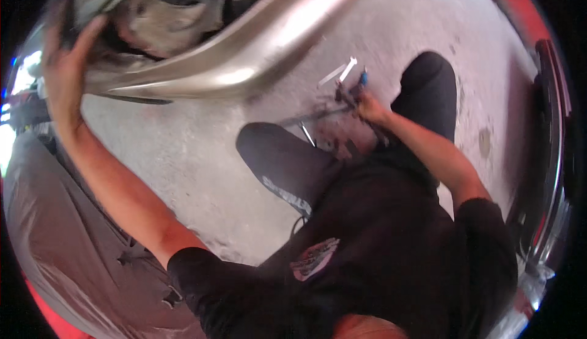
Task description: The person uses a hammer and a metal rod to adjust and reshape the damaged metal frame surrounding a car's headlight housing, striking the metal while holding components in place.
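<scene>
My left hand (68, 73) is raised at the upper left, thumb and fingers spread, against the end of a curved champagne-coloured car bumper (232, 73). Its fingertips blur into the dark parts behind. Low between my knees, my right hand (372, 108) is closed at a cluster of dark tools and a blue-ended piece (363, 79). Motion blur hides what exactly its fingers hold. Just beyond it, a shiny wrench (347, 70) lies on the concrete floor (195, 143). A thin metal rod (307, 134) shows beside my left knee.
An open cavity with dark car parts (177, 21) lies behind the bumper. A grey cover (73, 235) drapes something at the left. A dark panel with a shiny edge (556, 125) stands at the right, and a red surface (520, 0) runs along the upper right.
</scene>
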A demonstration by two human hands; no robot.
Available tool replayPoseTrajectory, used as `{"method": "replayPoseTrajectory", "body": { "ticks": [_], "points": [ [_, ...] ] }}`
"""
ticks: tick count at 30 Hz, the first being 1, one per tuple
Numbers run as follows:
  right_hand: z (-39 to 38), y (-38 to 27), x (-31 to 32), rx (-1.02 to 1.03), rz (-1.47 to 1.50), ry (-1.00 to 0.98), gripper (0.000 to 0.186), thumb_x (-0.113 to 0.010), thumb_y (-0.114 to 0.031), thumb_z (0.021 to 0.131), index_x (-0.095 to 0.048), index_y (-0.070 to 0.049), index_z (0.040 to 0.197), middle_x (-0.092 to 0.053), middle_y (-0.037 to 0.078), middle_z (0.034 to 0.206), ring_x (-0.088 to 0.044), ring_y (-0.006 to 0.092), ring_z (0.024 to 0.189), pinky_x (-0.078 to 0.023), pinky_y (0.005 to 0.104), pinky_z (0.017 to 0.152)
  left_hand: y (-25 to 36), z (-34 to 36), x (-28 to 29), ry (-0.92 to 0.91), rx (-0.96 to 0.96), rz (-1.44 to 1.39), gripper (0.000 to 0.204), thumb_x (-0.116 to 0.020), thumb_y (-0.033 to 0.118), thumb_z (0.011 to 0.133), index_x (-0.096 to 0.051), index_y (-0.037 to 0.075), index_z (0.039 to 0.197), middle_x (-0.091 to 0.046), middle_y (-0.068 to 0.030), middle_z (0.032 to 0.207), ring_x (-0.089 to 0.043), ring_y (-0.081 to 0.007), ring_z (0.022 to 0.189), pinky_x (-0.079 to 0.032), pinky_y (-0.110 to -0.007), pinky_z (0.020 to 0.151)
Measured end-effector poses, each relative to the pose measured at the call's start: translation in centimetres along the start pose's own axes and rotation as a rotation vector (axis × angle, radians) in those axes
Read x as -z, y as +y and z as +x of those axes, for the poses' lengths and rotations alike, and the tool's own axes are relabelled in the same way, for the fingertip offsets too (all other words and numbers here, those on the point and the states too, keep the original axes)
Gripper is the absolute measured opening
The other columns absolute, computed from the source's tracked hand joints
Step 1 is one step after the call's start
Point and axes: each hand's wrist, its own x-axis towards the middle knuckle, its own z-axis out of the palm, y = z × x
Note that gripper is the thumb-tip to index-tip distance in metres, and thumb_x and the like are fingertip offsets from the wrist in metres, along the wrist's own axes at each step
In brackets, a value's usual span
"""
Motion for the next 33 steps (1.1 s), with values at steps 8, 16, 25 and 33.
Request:
{"method": "replayPoseTrajectory", "body": {
  "ticks": [8,16,25,33],
  "points": [
    [6.0,2.1,3.7,-0.162,-0.007,0.300,0.048,-0.064,-0.011,0.085,-0.056,0.004,0.130,-0.065,0.030,0.124,-0.064,0.0434,0.115,-0.050,0.0477,0.097,3.6,3.1,-0.7,-0.095,0.034,-0.039,0.072,-0.079,0.023,0.085,-0.052,0.014,0.152,-0.048,-0.0087,0.158,-0.033,-0.0231,0.152,-0.022,-0.039,0.125],
    [13.7,9.3,-3.6,-0.084,-0.131,0.252,0.043,-0.063,-0.016,0.089,-0.057,0.000,0.128,-0.067,0.031,0.113,-0.066,0.0492,0.105,-0.053,0.0527,0.086,7.7,0.1,-2.0,0.041,0.340,-0.210,0.067,-0.067,0.000,0.091,-0.043,-0.001,0.153,-0.042,-0.0155,0.161,-0.025,-0.0272,0.155,-0.018,-0.041,0.126],
    [14.3,7.8,-7.7,-0.101,-0.344,0.148,0.064,-0.074,-0.029,0.087,-0.046,-0.007,0.140,-0.065,0.029,0.111,-0.066,0.0457,0.106,-0.053,0.0547,0.093,8.5,-0.6,-5.0,0.048,0.457,0.032,0.065,-0.056,-0.001,0.100,-0.028,-0.007,0.158,-0.026,-0.0183,0.168,-0.025,-0.0255,0.154,-0.020,-0.037,0.124],
    [15.9,4.2,-8.8,-0.142,-0.052,-0.052,0.052,-0.066,-0.032,0.092,-0.052,-0.006,0.136,-0.070,0.028,0.106,-0.067,0.0488,0.102,-0.054,0.0574,0.088,8.6,-2.0,-6.2,0.208,0.638,-0.143,0.064,-0.047,0.002,0.104,-0.018,-0.005,0.161,-0.029,-0.0170,0.165,-0.033,-0.0244,0.149,-0.025,-0.035,0.122]
  ]
}}
